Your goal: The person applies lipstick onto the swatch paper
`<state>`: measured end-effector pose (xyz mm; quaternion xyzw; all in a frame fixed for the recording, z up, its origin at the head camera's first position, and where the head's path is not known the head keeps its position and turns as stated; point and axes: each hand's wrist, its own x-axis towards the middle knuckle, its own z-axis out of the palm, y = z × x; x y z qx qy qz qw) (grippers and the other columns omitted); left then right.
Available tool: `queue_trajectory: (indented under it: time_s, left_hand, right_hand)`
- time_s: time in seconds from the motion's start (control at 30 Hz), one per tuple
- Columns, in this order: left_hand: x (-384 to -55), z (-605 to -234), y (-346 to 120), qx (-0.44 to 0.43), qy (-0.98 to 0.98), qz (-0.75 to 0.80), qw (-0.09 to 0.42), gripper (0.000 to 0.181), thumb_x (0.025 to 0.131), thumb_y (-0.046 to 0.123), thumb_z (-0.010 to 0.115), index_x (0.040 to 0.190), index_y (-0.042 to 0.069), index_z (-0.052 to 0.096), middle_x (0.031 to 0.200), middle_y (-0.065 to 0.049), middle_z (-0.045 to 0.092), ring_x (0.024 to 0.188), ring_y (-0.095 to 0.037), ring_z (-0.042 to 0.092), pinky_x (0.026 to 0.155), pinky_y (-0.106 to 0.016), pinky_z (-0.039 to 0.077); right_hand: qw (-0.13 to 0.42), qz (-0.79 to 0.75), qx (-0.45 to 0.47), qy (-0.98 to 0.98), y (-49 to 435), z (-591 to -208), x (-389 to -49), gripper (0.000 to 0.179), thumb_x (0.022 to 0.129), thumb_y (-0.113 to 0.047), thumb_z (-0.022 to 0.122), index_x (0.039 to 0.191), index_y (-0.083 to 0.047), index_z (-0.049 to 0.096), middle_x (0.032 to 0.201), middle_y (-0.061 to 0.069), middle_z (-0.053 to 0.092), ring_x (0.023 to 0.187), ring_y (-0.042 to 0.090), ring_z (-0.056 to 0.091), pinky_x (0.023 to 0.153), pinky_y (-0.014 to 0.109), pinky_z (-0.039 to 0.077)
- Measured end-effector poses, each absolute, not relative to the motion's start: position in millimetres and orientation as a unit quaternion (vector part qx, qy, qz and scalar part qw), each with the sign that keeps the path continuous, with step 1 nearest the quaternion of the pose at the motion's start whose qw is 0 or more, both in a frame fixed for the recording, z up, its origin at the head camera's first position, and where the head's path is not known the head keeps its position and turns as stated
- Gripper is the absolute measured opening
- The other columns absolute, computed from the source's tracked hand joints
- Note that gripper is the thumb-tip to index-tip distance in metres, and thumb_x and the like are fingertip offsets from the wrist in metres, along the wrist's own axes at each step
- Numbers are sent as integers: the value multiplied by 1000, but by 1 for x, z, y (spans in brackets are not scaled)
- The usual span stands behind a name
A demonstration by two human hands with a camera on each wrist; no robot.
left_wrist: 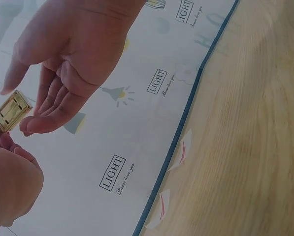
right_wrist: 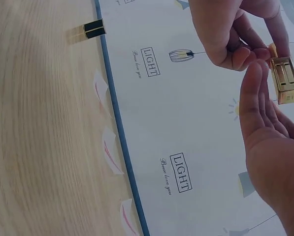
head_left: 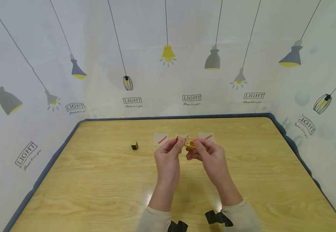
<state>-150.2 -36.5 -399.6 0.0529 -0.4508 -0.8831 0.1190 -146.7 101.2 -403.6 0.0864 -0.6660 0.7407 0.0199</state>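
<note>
A gold lipstick [head_left: 189, 143], squared in shape with an orange-red end at its left, is held up between both hands above the table. The left hand [head_left: 168, 158] pinches its left end between thumb and fingertips. At the other end, the right hand [head_left: 211, 158] grips it with thumb and forefinger, the other fingers curled beneath. A slotted gold face of the lipstick [right_wrist: 285, 74] shows in the right wrist view, the left hand [right_wrist: 230, 34] above and the right hand [right_wrist: 275, 157] below. On the table to the left stands a black-and-gold cap [head_left: 134, 146].
Behind the hands lie three white paper pieces [head_left: 157, 135] with red strokes, the middle one partly covered by the hands. The wooden table [head_left: 104, 180] has a dark blue edge [head_left: 144, 118] along white walls printed with lamps.
</note>
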Motion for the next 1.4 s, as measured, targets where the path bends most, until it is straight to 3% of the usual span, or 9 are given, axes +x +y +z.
queue_trajectory:
  time_s: [0.17,0.43,0.57,0.83,1.2,1.4]
  left_hand:
    - [-152,-404,-38,51,-445,-886,123,18,93,-1,78,80,11,78,81,3,72,78,-10,59,75,-20,53]
    - [-157,-406,-36,70,-435,-888,132,17,93,0,79,80,11,79,83,3,73,79,-10,59,75,-21,52]
    - [-156,-406,-35,77,-435,-887,137,17,92,0,80,78,11,78,82,4,73,78,-9,59,75,-21,52]
    - [-155,-404,-36,76,-439,-885,132,16,91,1,81,80,12,78,83,4,74,78,-9,60,74,-21,52]
    - [-153,-404,-45,33,-479,-874,82,3,96,8,80,96,6,78,91,3,73,79,-10,60,73,-20,53]
    - [-164,-400,-72,-4,-584,-810,53,24,93,5,81,116,1,76,97,2,71,83,-10,67,74,-21,58]
  right_hand:
    - [-7,736,98,-670,100,-403,-149,39,110,-26,62,123,11,68,86,-4,78,74,10,74,80,29,66]
    - [30,725,82,-683,94,-400,-152,32,104,-6,67,133,9,67,101,-4,76,82,8,75,84,25,65]
    - [38,729,75,-679,93,-400,-152,32,102,-1,68,132,10,68,100,-4,76,82,8,75,84,25,65]
    - [38,729,95,-677,97,-399,-154,36,103,-8,69,136,6,68,101,-11,77,83,7,76,86,27,65]
    - [47,724,85,-683,98,-395,-155,38,104,-10,68,139,5,67,99,-1,80,81,7,76,85,27,65]
    - [66,717,81,-689,105,-389,-160,36,104,-12,69,137,3,69,97,-11,77,80,6,76,83,26,65]
